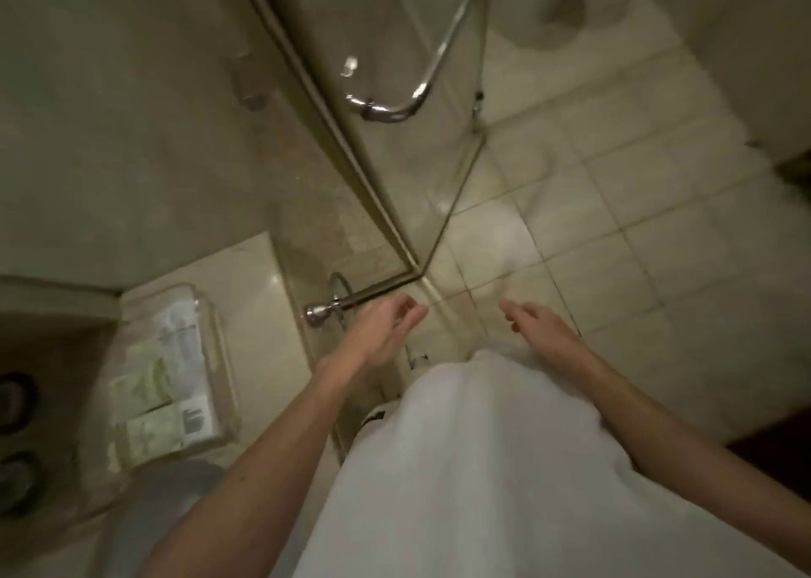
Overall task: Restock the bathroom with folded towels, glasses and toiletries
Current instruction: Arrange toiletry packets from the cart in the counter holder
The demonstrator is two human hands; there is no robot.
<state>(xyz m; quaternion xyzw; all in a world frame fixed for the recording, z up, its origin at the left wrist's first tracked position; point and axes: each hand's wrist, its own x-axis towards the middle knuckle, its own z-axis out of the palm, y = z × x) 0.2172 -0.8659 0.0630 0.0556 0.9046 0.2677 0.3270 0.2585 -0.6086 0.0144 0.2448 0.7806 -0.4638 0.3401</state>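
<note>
A clear plastic tray (219, 340) holding several green and white toiletry packets (153, 402) stands on the beige counter (259, 279) at the lower left. My left hand (386, 327) hovers in front of me near a chrome rail (351, 303), fingers relaxed and holding nothing. My right hand (540, 327) hovers above the tiled floor (614, 226), fingers loosely extended and empty. The view is blurred. No towels or glasses show.
A glass shower door (395, 160) with a curved chrome handle (408, 99) stands ahead. A white toilet (553, 6) is at the top right. My white garment (482, 468) fills the lower middle. Two dark round things (17, 402) lie at the left edge.
</note>
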